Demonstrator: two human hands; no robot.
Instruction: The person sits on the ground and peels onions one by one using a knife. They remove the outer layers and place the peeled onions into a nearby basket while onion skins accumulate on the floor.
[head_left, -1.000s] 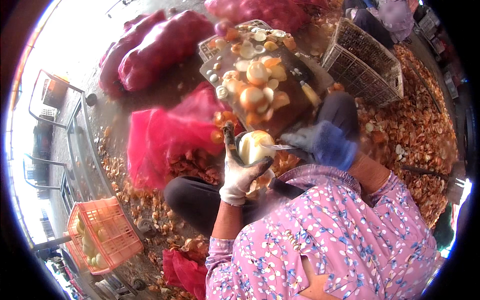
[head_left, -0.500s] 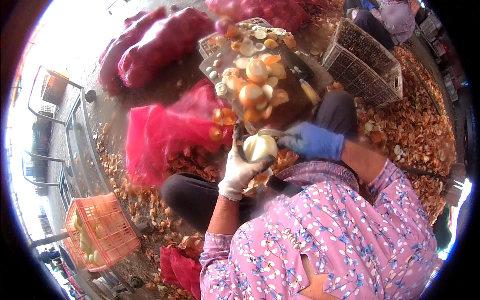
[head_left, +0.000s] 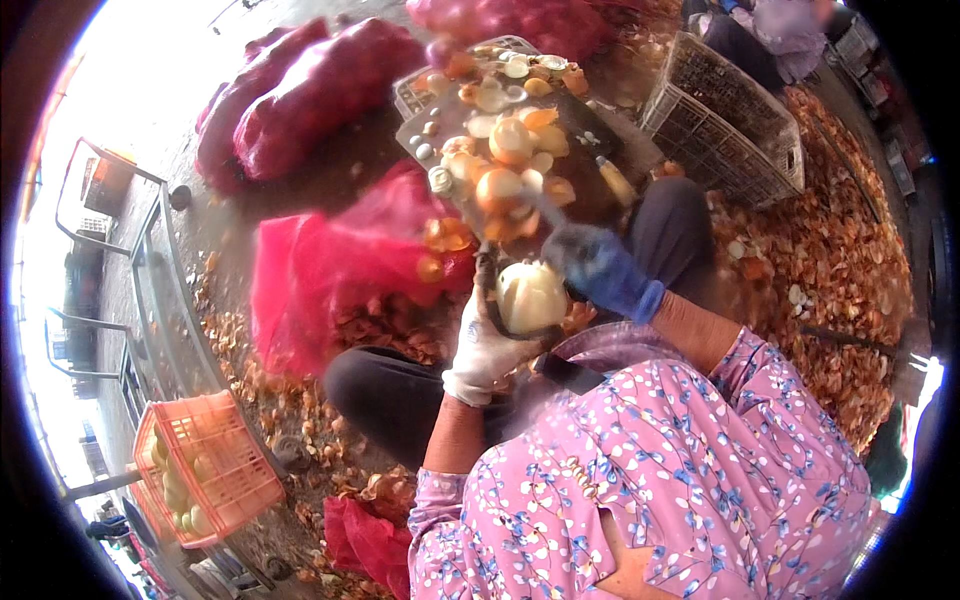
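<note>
A pale peeled onion (head_left: pixel 530 298) rests in my left hand (head_left: pixel 482 345), which wears a white glove with dark fingers curled around it. My right hand (head_left: pixel 605 265), in a blue and dark glove, is closed on a knife (head_left: pixel 541 203) whose blade is smeared by motion. That blade points up and away, apart from the onion. Just beyond both hands is a dark board (head_left: pixel 570 115) bearing several onions, among them a brown-skinned onion (head_left: pixel 499 190), plus loose skins and cut ends.
A yellowish-handled tool (head_left: pixel 616 183) lies on the board's right. Red mesh sacks (head_left: pixel 325 100) lie far left, and a pink mesh bag (head_left: pixel 310 285) nearer. An empty-looking crate (head_left: pixel 715 135) stands right. Peeled onions fill part of an orange crate (head_left: pixel 225 465). Onion skins (head_left: pixel 830 300) cover the floor.
My right hand has swung the knife up and away from the onion, toward the board. The onion has turned slightly in my left hand, which stays nearly in place.
</note>
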